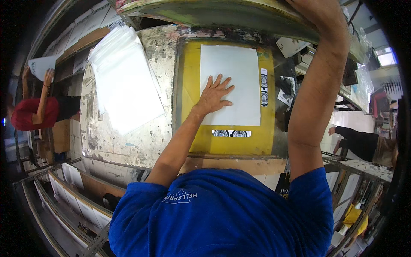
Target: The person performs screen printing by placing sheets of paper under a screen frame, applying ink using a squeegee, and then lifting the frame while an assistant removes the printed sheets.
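Note:
My left hand (214,95) lies flat with spread fingers on a white sheet (233,62). The sheet rests on a yellow board (266,139) on the worktable. Strips with black round printed designs show beside the sheet's right edge (264,87) and below it (231,133). My right hand (317,12) is raised at the top edge of the view, against a long, paint-stained frame (222,13) that spans the far side. Its fingers are cut off by the picture's edge, so their grip cannot be made out.
A fanned stack of white sheets (124,81) lies on the paint-splattered table (102,141) to the left. An ink-smeared paper (286,91) sits right of the board. One person in red (36,112) handles a sheet at far left; another in black (361,143) is at right. Metal racks (64,192) stand lower left.

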{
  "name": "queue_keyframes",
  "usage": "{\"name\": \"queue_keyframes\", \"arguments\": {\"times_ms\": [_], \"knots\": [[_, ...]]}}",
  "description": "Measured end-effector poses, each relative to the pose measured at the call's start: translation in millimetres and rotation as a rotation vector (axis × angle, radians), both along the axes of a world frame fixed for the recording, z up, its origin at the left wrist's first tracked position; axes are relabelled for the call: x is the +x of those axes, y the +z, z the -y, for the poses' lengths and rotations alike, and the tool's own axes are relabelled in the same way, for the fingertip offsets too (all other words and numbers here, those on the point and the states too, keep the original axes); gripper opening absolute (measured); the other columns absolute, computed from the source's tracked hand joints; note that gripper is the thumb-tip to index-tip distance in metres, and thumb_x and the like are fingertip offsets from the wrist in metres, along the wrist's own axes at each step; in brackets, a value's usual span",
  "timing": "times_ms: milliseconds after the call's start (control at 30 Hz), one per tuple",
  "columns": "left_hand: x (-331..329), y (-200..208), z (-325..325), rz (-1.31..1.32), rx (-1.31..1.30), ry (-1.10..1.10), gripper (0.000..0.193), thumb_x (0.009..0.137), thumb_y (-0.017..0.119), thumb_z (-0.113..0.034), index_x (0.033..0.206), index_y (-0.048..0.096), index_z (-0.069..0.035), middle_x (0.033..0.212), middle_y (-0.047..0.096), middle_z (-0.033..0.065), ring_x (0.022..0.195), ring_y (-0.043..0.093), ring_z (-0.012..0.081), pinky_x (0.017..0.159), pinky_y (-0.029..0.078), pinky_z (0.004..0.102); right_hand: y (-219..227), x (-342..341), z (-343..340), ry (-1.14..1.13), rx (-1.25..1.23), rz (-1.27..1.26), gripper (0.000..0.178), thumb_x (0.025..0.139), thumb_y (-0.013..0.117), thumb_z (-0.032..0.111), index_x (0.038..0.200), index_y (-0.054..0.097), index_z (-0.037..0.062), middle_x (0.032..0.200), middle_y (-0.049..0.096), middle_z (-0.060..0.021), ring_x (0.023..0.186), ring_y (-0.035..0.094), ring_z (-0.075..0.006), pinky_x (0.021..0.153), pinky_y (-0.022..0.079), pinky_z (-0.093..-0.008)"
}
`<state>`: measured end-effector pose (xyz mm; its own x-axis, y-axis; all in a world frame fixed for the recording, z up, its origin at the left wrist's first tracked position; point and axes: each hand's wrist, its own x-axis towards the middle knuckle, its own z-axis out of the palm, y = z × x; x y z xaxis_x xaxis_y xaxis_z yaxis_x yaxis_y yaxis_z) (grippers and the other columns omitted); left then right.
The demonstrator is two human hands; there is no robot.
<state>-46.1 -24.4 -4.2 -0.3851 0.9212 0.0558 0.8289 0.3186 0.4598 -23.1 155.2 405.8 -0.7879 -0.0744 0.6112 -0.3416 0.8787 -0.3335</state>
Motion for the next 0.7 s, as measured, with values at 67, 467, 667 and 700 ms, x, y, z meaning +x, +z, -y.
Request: {"name": "queue_keyframes", "arguments": {"times_ms": [67,467,667,700], "knots": [[5,-2,0,0.007,-0.002,0.009,0.073,0.086,0.068,-0.056,0.148,0.052,-0.021,0.164,0.033,0.0059,0.155,0.018,0.0355,0.126,0.008,0.0552,1,5,7,-0.028,0.051,0.002,0.034,0.084,0.079,0.027,0.102,0.078,-0.0013,0.087,0.077,-0.0150,0.074,0.067,-0.0190,0.074,0.053,-0.0338],[20,-3,8,0.041,0.031,-0.036,0.079,0.083,0.067,-0.060,0.149,0.052,-0.020,0.165,0.032,0.0053,0.156,0.015,0.0348,0.126,0.005,0.0569,4,-3,-5,0.028,-0.012,0.115,0.034,0.085,0.080,0.029,0.101,0.078,-0.0009,0.086,0.076,-0.0147,0.072,0.067,-0.0196,0.072,0.053,-0.0318],[28,-3,11,-0.050,0.024,-0.032,0.082,0.083,0.065,-0.063,0.150,0.050,-0.018,0.165,0.030,0.0076,0.155,0.017,0.0364,0.125,0.006,0.0588,1,-3,-4,-0.044,0.008,0.072,0.038,0.084,0.081,0.032,0.102,0.078,-0.0012,0.088,0.077,-0.0152,0.073,0.068,-0.0209,0.073,0.053,-0.0319],[28,-4,11,-0.040,0.025,-0.037,0.082,0.083,0.064,-0.064,0.150,0.050,-0.018,0.165,0.031,0.0077,0.155,0.017,0.0366,0.125,0.006,0.0592,-1,-3,-4,-0.049,0.014,0.055,0.039,0.084,0.081,0.033,0.103,0.078,-0.0012,0.088,0.077,-0.0154,0.074,0.068,-0.0211,0.074,0.053,-0.0320]]}}
